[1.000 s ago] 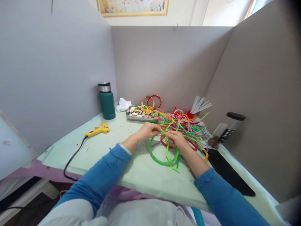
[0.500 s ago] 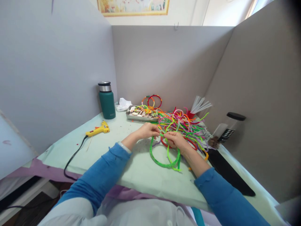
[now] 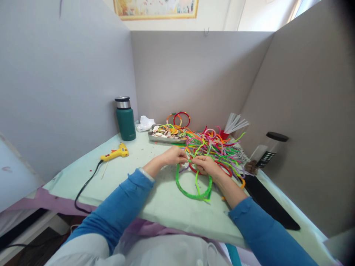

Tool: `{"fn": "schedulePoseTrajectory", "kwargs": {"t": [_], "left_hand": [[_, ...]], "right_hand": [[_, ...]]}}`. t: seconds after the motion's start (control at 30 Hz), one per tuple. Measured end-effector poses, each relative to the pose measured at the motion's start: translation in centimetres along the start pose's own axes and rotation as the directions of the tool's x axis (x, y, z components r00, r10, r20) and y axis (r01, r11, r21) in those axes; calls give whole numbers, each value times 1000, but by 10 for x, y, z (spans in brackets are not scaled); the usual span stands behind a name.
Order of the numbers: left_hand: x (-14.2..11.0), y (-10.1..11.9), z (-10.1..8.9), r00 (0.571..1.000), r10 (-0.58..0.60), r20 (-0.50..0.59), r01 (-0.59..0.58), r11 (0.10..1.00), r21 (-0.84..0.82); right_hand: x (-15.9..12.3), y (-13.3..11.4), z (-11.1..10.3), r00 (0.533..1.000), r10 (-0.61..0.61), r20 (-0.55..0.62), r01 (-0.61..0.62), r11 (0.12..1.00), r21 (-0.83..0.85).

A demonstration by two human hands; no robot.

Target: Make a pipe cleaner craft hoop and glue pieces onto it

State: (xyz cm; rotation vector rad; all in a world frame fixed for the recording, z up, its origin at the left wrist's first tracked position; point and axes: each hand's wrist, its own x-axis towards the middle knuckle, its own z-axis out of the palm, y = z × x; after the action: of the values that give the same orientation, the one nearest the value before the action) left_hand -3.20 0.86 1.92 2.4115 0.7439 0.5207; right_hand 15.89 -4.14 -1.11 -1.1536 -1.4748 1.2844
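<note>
Between my two hands is a green pipe-cleaner ring (image 3: pixel 193 196), held by its far side so the rest of the loop hangs toward me. My left hand (image 3: pixel 175 156) pinches the ring at its upper left, fingers closed. Close beside it, my right hand (image 3: pixel 205 163) pinches the same stretch of green with thumb and forefinger. A yellow-green pipe cleaner (image 3: pixel 197 183) dangles from near my right fingers, across the inside of the ring. My fingertips partly hide the spot where the strands meet.
Beyond my hands lies a heap of coloured pipe cleaners (image 3: pixel 219 144), next to a metal tray (image 3: pixel 166 139) of shells. A yellow glue gun (image 3: pixel 115 152) and a green bottle (image 3: pixel 125 120) stand to the left. On the right are a clear jar (image 3: pixel 270 149) and a black flat object (image 3: pixel 270 203).
My hands have shifted slightly left and toward me, still pinching the green ring. The yellow-green strand's lower end has drawn in closer to the ring's bottom edge.
</note>
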Motion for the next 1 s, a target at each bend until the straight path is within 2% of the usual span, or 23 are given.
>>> {"fn": "schedulePoseTrajectory", "kwargs": {"t": [0.23,0.33,0.43,0.47,0.57,0.6,0.67,0.73,0.83,0.93,1.0], "left_hand": [[-2,7,1,997,61,54,-60,998,-11],[-1,8,0,999,-25,30,27,998,-59],[1,1,-6,978,-175,-115,160,979,-128],[3,-3,-9,949,-243,-203,213,965,-155],[7,-17,-15,788,-413,-456,351,911,-218],[8,-21,-16,745,-444,-497,369,896,-248],[8,-24,-16,714,-488,-503,384,873,-301],[8,-22,-15,732,-525,-435,390,845,-365],[6,-14,-13,771,-557,-307,388,795,-467],[4,-6,-13,799,-524,-295,345,802,-488],[2,-3,-12,836,-471,-282,297,821,-488]], "right_hand": [[-3,-2,3,998,-2,57,6,998,-59],[-2,-3,3,999,-38,15,38,999,-29],[1,-3,1,992,-77,-100,83,995,61],[2,-4,-1,988,-74,-138,87,992,92],[5,-3,-4,977,-52,-205,80,988,132],[5,-2,-5,977,-52,-205,79,988,129],[7,0,-6,981,-63,-183,85,990,114],[8,3,-7,983,-81,-164,98,990,100],[10,5,-9,976,-91,-196,110,990,86],[9,4,-9,971,-111,-212,118,993,20],[7,4,-7,978,-136,-157,131,990,-46]]}}
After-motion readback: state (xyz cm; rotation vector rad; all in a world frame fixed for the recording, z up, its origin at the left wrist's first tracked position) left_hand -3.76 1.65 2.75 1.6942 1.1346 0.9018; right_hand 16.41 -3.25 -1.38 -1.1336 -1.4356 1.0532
